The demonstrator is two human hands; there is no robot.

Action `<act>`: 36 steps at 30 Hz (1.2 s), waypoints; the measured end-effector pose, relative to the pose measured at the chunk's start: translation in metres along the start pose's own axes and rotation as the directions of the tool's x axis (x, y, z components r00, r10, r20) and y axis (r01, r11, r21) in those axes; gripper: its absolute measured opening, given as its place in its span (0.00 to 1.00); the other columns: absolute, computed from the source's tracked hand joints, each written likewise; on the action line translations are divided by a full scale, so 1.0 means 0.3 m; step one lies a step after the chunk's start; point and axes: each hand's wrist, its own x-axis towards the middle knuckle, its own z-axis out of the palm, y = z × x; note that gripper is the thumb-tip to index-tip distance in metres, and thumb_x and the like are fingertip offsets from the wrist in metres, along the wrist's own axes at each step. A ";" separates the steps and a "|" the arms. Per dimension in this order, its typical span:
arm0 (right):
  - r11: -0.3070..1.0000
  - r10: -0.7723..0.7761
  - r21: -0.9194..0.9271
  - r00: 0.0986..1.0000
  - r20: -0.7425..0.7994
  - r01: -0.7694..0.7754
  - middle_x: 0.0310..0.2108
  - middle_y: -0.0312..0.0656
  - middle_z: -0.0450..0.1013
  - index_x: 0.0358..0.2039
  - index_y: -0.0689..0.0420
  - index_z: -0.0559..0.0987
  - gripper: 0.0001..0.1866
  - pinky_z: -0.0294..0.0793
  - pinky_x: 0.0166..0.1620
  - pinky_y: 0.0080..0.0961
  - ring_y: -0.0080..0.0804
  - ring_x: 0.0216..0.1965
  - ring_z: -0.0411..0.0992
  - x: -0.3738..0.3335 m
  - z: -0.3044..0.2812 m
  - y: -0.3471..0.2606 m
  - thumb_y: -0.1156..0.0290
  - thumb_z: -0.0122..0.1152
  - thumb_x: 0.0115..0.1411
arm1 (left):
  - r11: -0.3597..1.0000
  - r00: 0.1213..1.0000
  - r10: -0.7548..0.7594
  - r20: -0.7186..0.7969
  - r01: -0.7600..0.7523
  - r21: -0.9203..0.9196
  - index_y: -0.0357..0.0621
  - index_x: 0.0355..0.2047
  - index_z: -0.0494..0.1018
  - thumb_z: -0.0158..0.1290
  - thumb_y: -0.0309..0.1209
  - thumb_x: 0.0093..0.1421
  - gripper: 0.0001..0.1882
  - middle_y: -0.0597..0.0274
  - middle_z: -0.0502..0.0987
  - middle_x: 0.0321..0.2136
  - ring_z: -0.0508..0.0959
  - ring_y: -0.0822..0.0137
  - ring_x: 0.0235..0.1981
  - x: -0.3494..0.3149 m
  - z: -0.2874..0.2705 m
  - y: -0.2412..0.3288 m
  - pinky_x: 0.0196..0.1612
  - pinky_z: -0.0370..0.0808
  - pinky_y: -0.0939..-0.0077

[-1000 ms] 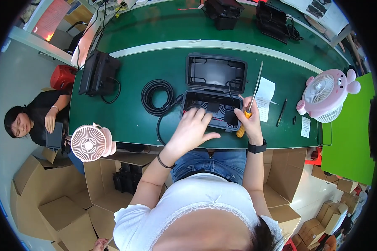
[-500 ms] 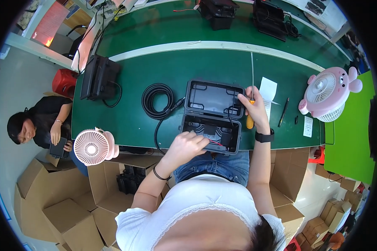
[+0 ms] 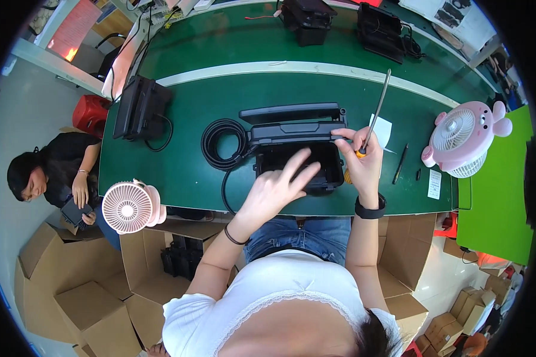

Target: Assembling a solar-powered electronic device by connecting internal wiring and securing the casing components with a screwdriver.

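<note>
A black plastic case (image 3: 330,179) stands on the green bench before me, its dark inside facing up. The raised part of it, a ribbed lid section (image 3: 298,132), shows nearly edge-on behind the opening, with a flat black panel (image 3: 292,111) beyond that. Over the opening is my left hand (image 3: 271,193), fingers spread and holding nothing I can see; it hides part of the inside. My right hand (image 3: 365,163) is closed on a screwdriver (image 3: 377,110) with a yellow handle and a long shaft pointing up. Its thumb and forefinger are at the lid's right corner.
Left of the case lies a coiled black cable (image 3: 223,146). Another black case (image 3: 138,113) and a pink fan (image 3: 128,207) are farther left. At right are a paper slip (image 3: 382,132), a pen (image 3: 401,163) and a pink animal-shaped fan (image 3: 463,137). A co-worker (image 3: 65,172) sits at left.
The lid has swung from lying back with its inside showing to nearly edge-on. My left hand has opened from a pinch at the red wire. The screwdriver now leans right.
</note>
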 end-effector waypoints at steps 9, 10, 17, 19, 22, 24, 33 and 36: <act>0.999 0.029 0.023 0.998 0.055 -0.030 0.35 0.48 0.82 0.26 0.54 0.61 0.20 0.68 0.33 0.13 0.19 0.36 0.75 -0.006 -0.025 -0.004 0.79 0.68 0.59 | 0.967 0.895 -0.072 -0.440 0.170 0.188 0.50 0.46 0.80 0.65 0.43 0.54 0.22 0.64 0.79 0.47 0.78 0.61 0.49 -0.231 0.071 -0.067 0.49 0.74 0.65; 0.999 0.031 0.023 0.998 0.054 -0.032 0.35 0.48 0.82 0.26 0.54 0.61 0.20 0.68 0.33 0.13 0.19 0.36 0.75 -0.006 -0.024 -0.006 0.79 0.68 0.59 | 0.975 0.920 -0.104 -0.377 0.170 0.145 0.46 0.49 0.78 0.67 0.45 0.51 0.28 0.62 0.77 0.50 0.76 0.56 0.53 -0.220 0.055 -0.080 0.55 0.73 0.59; 0.999 0.028 0.037 0.998 0.052 -0.030 0.37 0.46 0.82 0.25 0.55 0.61 0.20 0.65 0.31 0.13 0.15 0.31 0.70 -0.017 -0.022 0.005 0.79 0.68 0.58 | 0.998 0.972 -0.067 -0.224 0.070 0.006 0.44 0.31 0.76 0.70 0.40 0.44 0.20 0.61 0.77 0.32 0.75 0.55 0.55 -0.161 0.075 -0.112 0.64 0.64 0.44; 1.000 0.016 -0.015 0.998 0.052 -0.015 0.38 0.46 0.82 0.25 0.55 0.62 0.20 0.64 0.30 0.14 0.14 0.28 0.67 -0.022 -0.030 0.005 0.79 0.69 0.58 | 0.992 0.980 -0.011 -0.197 0.035 0.118 0.44 0.28 0.76 0.70 0.42 0.44 0.19 0.63 0.76 0.29 0.76 0.58 0.54 -0.152 0.065 -0.124 0.64 0.62 0.41; 0.992 0.047 -0.124 0.998 0.052 -0.040 0.39 0.45 0.82 0.25 0.57 0.64 0.19 0.61 0.26 0.14 0.13 0.22 0.61 -0.031 -0.022 -0.026 0.78 0.70 0.56 | 0.990 0.963 -0.035 -0.268 0.071 0.125 0.47 0.29 0.75 0.69 0.43 0.44 0.19 0.65 0.75 0.26 0.76 0.61 0.52 -0.113 0.055 -0.127 0.64 0.61 0.45; 0.974 0.043 -0.227 0.992 0.119 -0.015 0.41 0.44 0.82 0.26 0.59 0.66 0.18 0.58 0.23 0.13 0.11 0.19 0.58 -0.027 -0.025 -0.054 0.77 0.72 0.54 | 0.985 0.939 -0.102 -0.327 0.141 0.096 0.48 0.32 0.74 0.69 0.44 0.42 0.22 0.66 0.75 0.29 0.75 0.60 0.47 -0.107 0.071 -0.134 0.58 0.65 0.52; 0.871 0.175 -0.491 0.935 0.310 -0.001 0.28 0.31 0.68 0.60 0.51 0.73 0.44 0.65 0.21 0.18 0.17 0.17 0.61 -0.105 -0.065 -0.064 0.67 0.82 0.39 | 0.751 0.617 -0.606 -0.502 0.235 -0.617 0.42 0.50 0.66 0.72 0.30 0.48 0.33 0.53 0.59 0.52 0.71 0.59 0.46 -0.129 0.212 -0.116 0.44 0.76 0.67; 0.879 0.149 -0.476 0.947 0.284 0.005 0.31 0.32 0.75 0.50 0.56 0.76 0.32 0.66 0.22 0.16 0.18 0.17 0.63 -0.134 -0.058 -0.037 0.74 0.79 0.43 | 0.796 0.671 -0.578 -0.464 0.339 -0.501 0.42 0.50 0.65 0.69 0.27 0.51 0.30 0.52 0.60 0.54 0.70 0.58 0.51 -0.110 0.192 -0.114 0.47 0.76 0.67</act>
